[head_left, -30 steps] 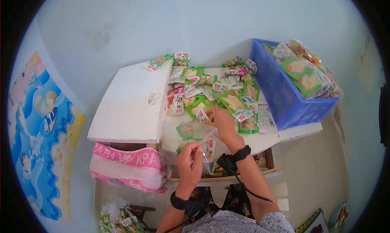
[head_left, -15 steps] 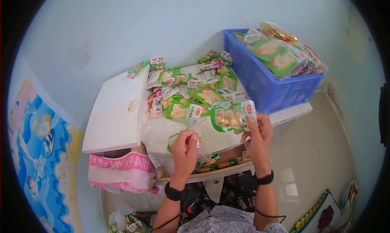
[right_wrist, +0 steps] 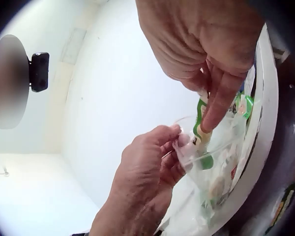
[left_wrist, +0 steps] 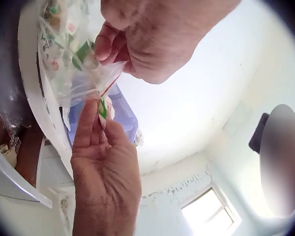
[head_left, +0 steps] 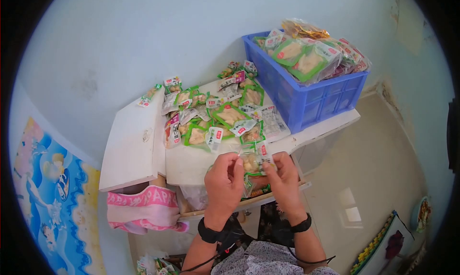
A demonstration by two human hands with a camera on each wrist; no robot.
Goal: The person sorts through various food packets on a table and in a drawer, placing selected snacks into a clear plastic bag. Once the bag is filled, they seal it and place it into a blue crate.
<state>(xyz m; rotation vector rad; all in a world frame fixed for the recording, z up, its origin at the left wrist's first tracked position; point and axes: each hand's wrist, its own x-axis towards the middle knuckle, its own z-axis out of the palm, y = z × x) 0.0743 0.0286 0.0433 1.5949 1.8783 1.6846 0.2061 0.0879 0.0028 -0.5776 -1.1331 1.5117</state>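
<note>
My left hand (head_left: 223, 186) pinches the rim of a clear zip bag (left_wrist: 64, 88), whose red zip line shows in the left wrist view. Between finger and thumb, my right hand (head_left: 285, 181) grips a green-edged snack packet (head_left: 251, 163) with pale pieces inside. The packet is at the bag's mouth, its lower end inside the rim in the right wrist view. More green-edged packaging shows through the clear plastic. Just beyond both hands, a pile of similar snack packets (head_left: 229, 116) covers part of the white tabletop (head_left: 184, 161).
A blue crate (head_left: 316, 105) heaped with bagged packets stands at the table's right rear. Below the table edge, an open drawer (head_left: 249, 202) holds small wrapped items. A pink-and-white towel (head_left: 141, 209) hangs at the left. The wall (head_left: 191, 30) rises behind the table.
My right hand has picked up a packet from the pile, swung it right, then brought it left to the bag's mouth. My left hand keeps holding the bag. The head view has shifted.
</note>
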